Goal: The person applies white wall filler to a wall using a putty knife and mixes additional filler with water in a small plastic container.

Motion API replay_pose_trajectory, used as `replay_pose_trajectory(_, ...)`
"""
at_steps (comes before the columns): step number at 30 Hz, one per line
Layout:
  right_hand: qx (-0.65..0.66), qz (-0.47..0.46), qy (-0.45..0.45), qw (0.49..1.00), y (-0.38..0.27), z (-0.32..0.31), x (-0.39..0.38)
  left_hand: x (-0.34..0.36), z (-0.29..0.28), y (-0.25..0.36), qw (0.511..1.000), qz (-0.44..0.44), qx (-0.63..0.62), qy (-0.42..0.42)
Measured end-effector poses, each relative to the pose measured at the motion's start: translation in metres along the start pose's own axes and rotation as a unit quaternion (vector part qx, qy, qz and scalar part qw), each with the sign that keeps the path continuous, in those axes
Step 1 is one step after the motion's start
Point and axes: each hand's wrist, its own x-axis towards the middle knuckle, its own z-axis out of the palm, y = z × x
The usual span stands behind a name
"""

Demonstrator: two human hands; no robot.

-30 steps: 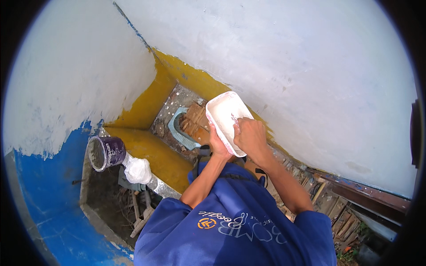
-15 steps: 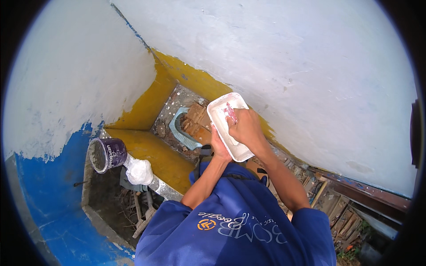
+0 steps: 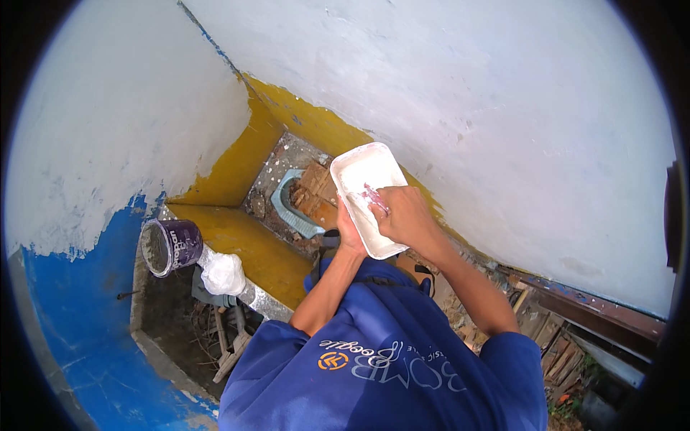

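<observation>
My left hand (image 3: 350, 228) holds a white rectangular tray (image 3: 388, 248) from its left side, fingers underneath and out of sight. White paste (image 3: 370, 167) coats the tray's floor. Inside the tray, my right hand (image 3: 407, 215) is closed around a small red tool smeared with white (image 3: 375, 199), which looks like a putty knife; the fingers cover much of it, and its blade is hard to make out.
A white-coated wall (image 3: 503, 129) rises close on the right, yellow along its foot. A purple bucket (image 3: 183, 243) and a white plastic bundle (image 3: 223, 274) rest on a ledge at left. Below lie a pale blue squat toilet (image 3: 305, 228), boards (image 3: 314, 188) and scrap wood (image 3: 564, 359).
My right hand has drawn the tool back toward me within the tray. The tray has shifted slightly up and left, and more of the paste at its far end shows.
</observation>
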Motion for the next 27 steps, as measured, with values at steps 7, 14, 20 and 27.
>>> replay_pose_trajectory(7, -0.04, 0.005, 0.076, 0.996, 0.001, -0.013, 0.006, -0.003, 0.024, -0.002, 0.987, 0.019, 0.091, 0.13)
replay_pose_trajectory(14, -0.051, -0.002, 0.088, 0.995, -0.004, 0.011, -0.001, 0.0, 0.011, -0.001, 0.985, 0.05, 0.114, 0.118)
replay_pose_trajectory(20, 0.02, 0.045, 0.075, 0.996, -0.009, 0.012, 0.0, -0.001, 0.012, 0.002, 0.986, 0.061, 0.11, 0.107)
replay_pose_trajectory(27, -0.02, 0.043, 0.071, 0.996, -0.016, -0.002, 0.005, -0.005, 0.012, 0.006, 0.983, 0.066, 0.124, 0.115)
